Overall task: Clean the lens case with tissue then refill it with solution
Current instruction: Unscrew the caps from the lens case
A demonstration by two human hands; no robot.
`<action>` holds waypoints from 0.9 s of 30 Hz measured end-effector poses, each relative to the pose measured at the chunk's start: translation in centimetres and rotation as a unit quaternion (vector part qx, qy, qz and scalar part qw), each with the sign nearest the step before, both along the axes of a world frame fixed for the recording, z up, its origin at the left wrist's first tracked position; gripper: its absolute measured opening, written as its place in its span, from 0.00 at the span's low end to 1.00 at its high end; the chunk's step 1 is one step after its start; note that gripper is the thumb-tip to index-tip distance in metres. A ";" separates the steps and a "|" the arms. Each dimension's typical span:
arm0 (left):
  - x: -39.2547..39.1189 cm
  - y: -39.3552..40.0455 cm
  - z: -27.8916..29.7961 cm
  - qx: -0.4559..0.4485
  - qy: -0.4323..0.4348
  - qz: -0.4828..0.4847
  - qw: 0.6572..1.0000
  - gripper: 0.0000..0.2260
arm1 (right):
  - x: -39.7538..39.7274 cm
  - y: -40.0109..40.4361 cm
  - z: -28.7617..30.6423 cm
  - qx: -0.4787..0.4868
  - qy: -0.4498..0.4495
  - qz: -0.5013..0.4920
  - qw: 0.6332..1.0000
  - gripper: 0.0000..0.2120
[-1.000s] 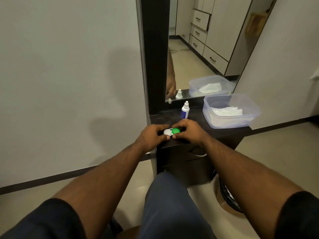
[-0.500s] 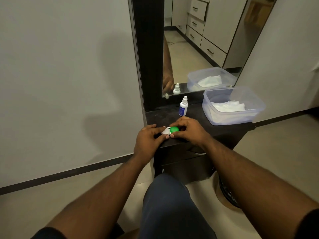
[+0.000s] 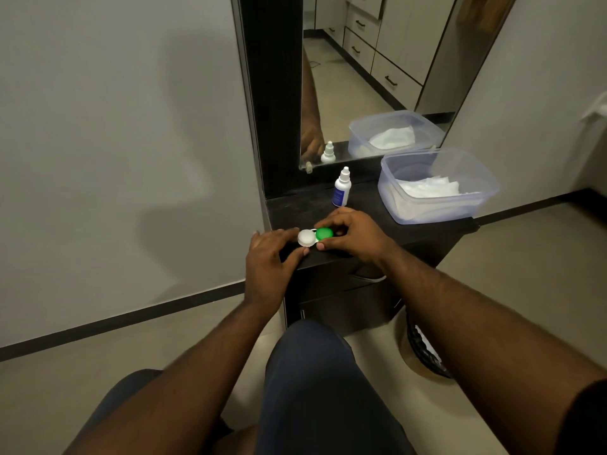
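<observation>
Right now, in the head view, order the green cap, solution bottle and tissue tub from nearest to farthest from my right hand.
From the right hand:
1. Green cap, pinched at its fingertips.
2. Solution bottle, just behind, by the mirror.
3. Tissue tub, far right on the counter.

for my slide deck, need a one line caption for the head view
Both hands, left and right, hold a white-and-green lens case on a dark vanity.

Bare countertop (image 3: 295,205) left of bottle (image 3: 341,188); tub (image 3: 437,205) blocking right.
</observation>
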State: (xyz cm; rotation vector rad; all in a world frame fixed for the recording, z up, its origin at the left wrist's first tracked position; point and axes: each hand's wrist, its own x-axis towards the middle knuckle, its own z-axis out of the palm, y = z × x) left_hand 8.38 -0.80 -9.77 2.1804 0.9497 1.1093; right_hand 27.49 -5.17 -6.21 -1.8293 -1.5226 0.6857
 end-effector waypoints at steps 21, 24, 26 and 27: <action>1.3 1.6 2.3 -0.057 0.013 0.026 0.998 0.06 | 0.0 0.0 0.0 0.008 0.006 0.003 1.000 0.18; 1.9 2.1 3.4 -0.095 -0.036 0.080 0.992 0.07 | 0.0 0.0 -0.1 0.012 0.009 0.002 1.000 0.19; 2.5 2.9 4.4 -0.136 -0.018 0.118 0.983 0.08 | 0.0 0.0 -0.1 0.014 0.012 0.004 1.000 0.19; 2.9 3.4 4.8 -0.170 0.001 0.131 0.977 0.08 | -0.1 0.0 -0.1 0.015 0.016 0.003 1.000 0.19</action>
